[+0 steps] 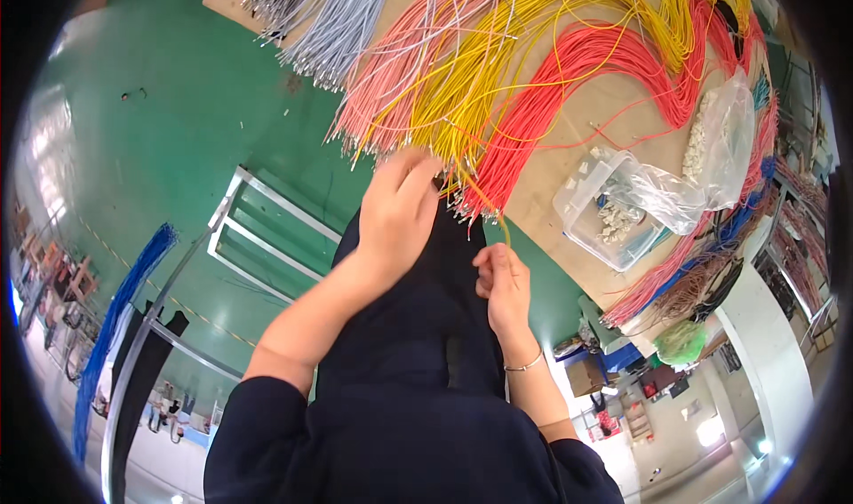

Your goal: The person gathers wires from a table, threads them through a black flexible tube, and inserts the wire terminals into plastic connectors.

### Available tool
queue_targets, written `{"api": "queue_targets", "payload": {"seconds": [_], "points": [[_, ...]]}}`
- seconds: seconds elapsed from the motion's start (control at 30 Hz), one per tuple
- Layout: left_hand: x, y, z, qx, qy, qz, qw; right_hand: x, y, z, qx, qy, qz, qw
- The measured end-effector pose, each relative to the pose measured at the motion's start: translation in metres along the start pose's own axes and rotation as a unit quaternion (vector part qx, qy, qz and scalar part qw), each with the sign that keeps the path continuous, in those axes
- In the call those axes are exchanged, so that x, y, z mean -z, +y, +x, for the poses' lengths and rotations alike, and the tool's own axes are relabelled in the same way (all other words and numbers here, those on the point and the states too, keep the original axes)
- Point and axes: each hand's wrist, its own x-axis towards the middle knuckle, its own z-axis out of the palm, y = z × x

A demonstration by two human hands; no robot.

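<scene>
My right hand (505,289) is closed, with thumb and fingers pinching a yellow wire (506,227) that runs up toward the bundles at the table edge. My left hand (402,204) is at the ends of the yellow wire bundle (498,47), fingers curled and slightly blurred. Whatever its fingertips grip is hidden. A pink wire bundle (391,87) hangs over the edge beyond this hand. Up and left of my right hand, a red wire bundle (538,118) ends in small metal terminals.
A clear plastic box (613,253) and a plastic bag (720,140), both with small white connectors, sit on the tan table (542,229). Grey wire bundles (342,33) lie at the far left. A metal frame (267,184) stands left on the green floor; blue wires (115,326) hang beyond it.
</scene>
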Motion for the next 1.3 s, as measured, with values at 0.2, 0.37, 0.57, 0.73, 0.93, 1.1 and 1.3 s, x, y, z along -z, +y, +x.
{"api": "queue_targets", "payload": {"seconds": [0.2, 0.37, 0.57, 0.73, 0.93, 1.1, 1.3], "points": [[-0.026, -0.028, 0.035, -0.080, -0.143, 0.106, 0.981, -0.011, 0.008, 0.005, -0.047, -0.072, -0.010, 0.996], [-0.031, -0.034, 0.042, -0.107, -0.161, 0.150, 0.970, -0.008, 0.005, 0.003, -0.110, -0.099, -0.030, 0.988], [-0.034, -0.036, 0.047, -0.124, -0.141, 0.147, 0.971, -0.003, 0.008, 0.010, -0.133, -0.206, 0.134, 0.960], [-0.029, -0.041, 0.051, -0.148, -0.167, 0.150, 0.963, -0.027, -0.006, 0.010, -0.173, -0.100, 0.173, 0.964], [0.014, 0.014, 0.090, 0.284, -0.261, -0.243, 0.890, -0.012, -0.001, 0.032, -0.154, -0.170, 0.286, 0.930], [0.042, 0.012, 0.066, 0.484, -0.302, -0.354, 0.741, -0.025, -0.014, 0.041, -0.095, -0.109, 0.307, 0.941], [0.038, 0.013, 0.036, 0.538, -0.303, -0.363, 0.698, -0.037, -0.021, 0.046, -0.042, -0.084, 0.214, 0.972]]}}
